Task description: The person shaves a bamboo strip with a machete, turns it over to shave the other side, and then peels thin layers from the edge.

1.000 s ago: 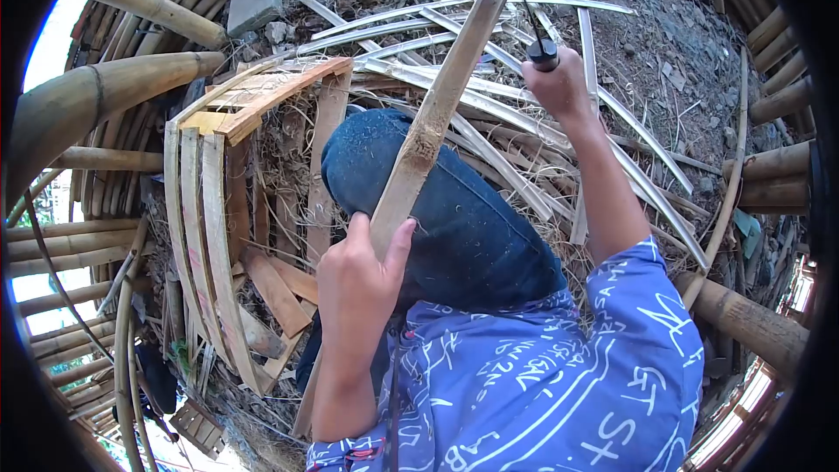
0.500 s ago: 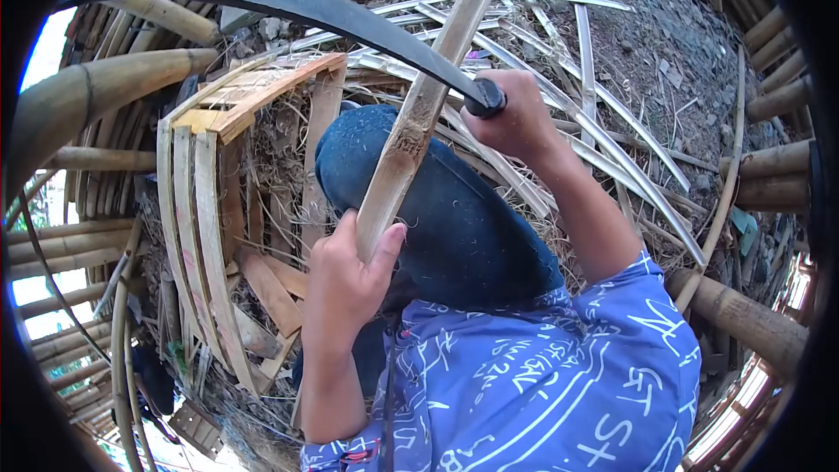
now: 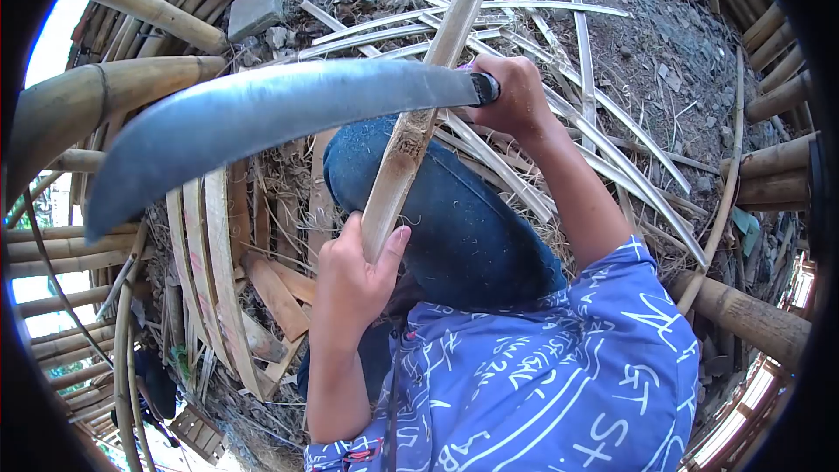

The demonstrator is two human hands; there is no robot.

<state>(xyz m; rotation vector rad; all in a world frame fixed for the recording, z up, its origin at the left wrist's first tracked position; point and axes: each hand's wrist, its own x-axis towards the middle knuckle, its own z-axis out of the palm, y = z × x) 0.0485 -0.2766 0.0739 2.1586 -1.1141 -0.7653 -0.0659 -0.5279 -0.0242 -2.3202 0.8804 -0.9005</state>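
Note:
My left hand is closed around the lower end of a split bamboo strip, thumb along its face. The strip slants up and away over my bent knee, with a rough brown node partway along. My right hand grips the dark handle of a machete. Its broad, curved grey blade reaches left and crosses over the strip above the node, flat side showing, tip hanging at the far left.
Several pale bamboo strips lie crossed on the littered ground ahead. A slatted wooden crate stands left of my knee, partly behind the blade. Thick bamboo poles jut in at left, others at right. A grey block lies upper left.
The machete blade has swung downward at its tip and turned from its narrow edge to its flat side. My right hand has rotated with it; my left hand still holds the strip.

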